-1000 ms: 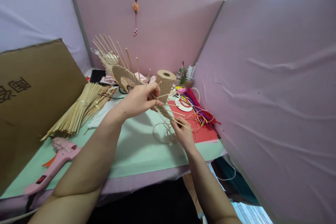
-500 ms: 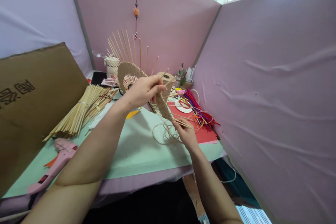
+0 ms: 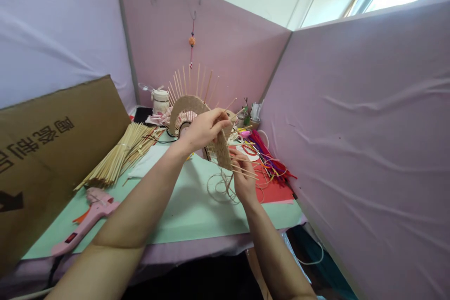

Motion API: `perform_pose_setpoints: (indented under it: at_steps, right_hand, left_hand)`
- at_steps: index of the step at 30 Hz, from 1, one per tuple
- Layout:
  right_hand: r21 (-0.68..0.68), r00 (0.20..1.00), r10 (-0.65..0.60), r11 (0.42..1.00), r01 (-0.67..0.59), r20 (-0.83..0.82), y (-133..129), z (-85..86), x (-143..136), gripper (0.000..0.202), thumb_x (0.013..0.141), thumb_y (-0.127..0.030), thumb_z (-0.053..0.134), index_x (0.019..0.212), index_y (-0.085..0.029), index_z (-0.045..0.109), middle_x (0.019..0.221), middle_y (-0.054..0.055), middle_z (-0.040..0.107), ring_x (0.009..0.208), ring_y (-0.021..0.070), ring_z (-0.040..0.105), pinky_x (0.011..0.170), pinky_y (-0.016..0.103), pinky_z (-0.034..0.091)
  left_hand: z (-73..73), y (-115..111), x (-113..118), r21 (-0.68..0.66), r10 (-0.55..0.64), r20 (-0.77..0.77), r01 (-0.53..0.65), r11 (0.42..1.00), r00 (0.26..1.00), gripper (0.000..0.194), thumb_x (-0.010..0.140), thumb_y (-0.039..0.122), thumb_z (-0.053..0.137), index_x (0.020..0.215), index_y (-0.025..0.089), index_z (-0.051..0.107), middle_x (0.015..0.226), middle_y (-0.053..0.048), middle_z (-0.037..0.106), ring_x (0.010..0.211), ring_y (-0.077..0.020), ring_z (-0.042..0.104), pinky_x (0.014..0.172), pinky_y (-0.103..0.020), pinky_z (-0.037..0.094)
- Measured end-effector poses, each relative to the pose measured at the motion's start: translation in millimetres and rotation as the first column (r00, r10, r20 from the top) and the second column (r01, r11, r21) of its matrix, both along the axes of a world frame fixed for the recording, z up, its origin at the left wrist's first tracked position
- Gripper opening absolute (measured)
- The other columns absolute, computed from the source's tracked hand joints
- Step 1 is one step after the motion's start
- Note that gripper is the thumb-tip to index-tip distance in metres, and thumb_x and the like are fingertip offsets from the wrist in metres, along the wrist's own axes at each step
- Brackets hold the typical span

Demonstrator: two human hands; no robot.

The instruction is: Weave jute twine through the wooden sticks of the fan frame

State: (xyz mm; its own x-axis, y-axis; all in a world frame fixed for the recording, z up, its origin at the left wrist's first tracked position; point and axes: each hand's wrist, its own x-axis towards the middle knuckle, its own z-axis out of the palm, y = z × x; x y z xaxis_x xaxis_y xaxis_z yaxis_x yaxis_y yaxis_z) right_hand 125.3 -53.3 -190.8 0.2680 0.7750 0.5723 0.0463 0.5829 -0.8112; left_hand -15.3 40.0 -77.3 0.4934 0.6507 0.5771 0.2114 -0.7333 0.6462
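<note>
A curved cardboard arch (image 3: pixel 185 103) with thin wooden sticks fanning out from its outer edge is held above the table. My left hand (image 3: pixel 211 127) grips the arch near its upper right bend, thumb and fingers closed on it. At the arch's lower right end, my right hand (image 3: pixel 243 176) has its fingers curled among the projecting sticks (image 3: pixel 246 172). Its fingertips are partly hidden behind the sticks and the cardboard. Loose loops of thin twine (image 3: pixel 223 187) hang or lie just below the right hand.
On the left lie a bundle of wooden sticks (image 3: pixel 114 154), a pink glue gun (image 3: pixel 87 218) and a large cardboard sheet (image 3: pixel 66 150). Red paper (image 3: pixel 274 190) and coloured pipe cleaners (image 3: pixel 269 154) lie at the right. A white jar (image 3: pixel 161 101) stands behind.
The view has tilted up and shifted left. The arch has turned to face me more squarely. My right hand has turned palm-up and its fingers have moved up behind the sticks.
</note>
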Motion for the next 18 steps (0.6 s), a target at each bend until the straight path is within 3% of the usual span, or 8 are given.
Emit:
perform_pose_setpoints:
  at_steps: [4,9,11,13,18]
  right_hand:
    - [-0.075,0.947,0.134,0.984,-0.162,-0.291,6.9,-16.9,-7.9,0.021,0.087,-0.04,0.059,0.086,-0.022,0.049,0.127,0.007,0.058,0.103,0.0187,0.062,0.087,0.038,0.051]
    - [-0.08,0.921,0.145,0.979,-0.186,-0.363,9.4,-23.5,-11.6,0.025,0.084,-0.042,0.063,0.085,-0.023,0.047,0.137,0.006,0.051,0.104,0.0177,0.061,0.085,0.037,0.052]
    - [-0.08,0.909,0.148,0.978,-0.193,-0.39,10.3,-23.2,-13.0,0.027,0.082,-0.044,0.065,0.084,-0.024,0.046,0.132,0.004,0.054,0.099,0.0162,0.061,0.082,0.035,0.053]
    - [-0.087,0.898,0.144,0.976,-0.197,-0.415,11.1,-23.0,-14.4,0.031,0.08,-0.046,0.066,0.083,-0.024,0.045,0.122,0.003,0.058,0.096,0.0158,0.061,0.079,0.035,0.054]
    - [-0.079,0.869,0.131,0.979,-0.19,-0.478,11.2,-24.5,-17.1,0.03,0.079,-0.044,0.068,0.081,-0.025,0.045,0.099,-0.001,0.061,0.086,0.0134,0.061,0.074,0.03,0.053]
  left_hand:
    - [-17.0,-1.0,4.6,0.16,0.056,0.089,-0.07,0.985,0.994,0.026,0.086,0.024,0.057,0.112,0.019,0.055,0.103,-0.004,0.066,0.089,-0.0165,0.063,0.081,-0.03,0.05]
    - [-49.0,-2.9,11.0,0.286,0.151,0.215,-0.21,0.935,0.965,0.039,0.09,0.024,0.052,0.129,0.02,0.046,0.127,-0.011,0.055,0.105,-0.0192,0.059,0.091,-0.034,0.05]
    - [-67.0,-5.9,15.9,0.291,0.168,0.304,-0.259,0.921,0.938,0.037,0.093,0.026,0.046,0.129,0.021,0.044,0.131,-0.013,0.05,0.106,-0.019,0.058,0.089,-0.035,0.052]
    - [-85.9,-10.9,20.3,0.332,0.158,0.321,-0.267,0.905,0.934,0.033,0.093,0.026,0.045,0.126,0.021,0.046,0.126,-0.013,0.051,0.118,-0.0221,0.052,0.097,-0.04,0.049]
    - [-119.2,-26.0,17.6,0.396,0.042,0.26,-0.146,0.907,0.965,0.043,0.089,0.026,0.047,0.132,0.023,0.043,0.129,-0.014,0.049,0.125,-0.0263,0.047,0.106,-0.05,0.042]
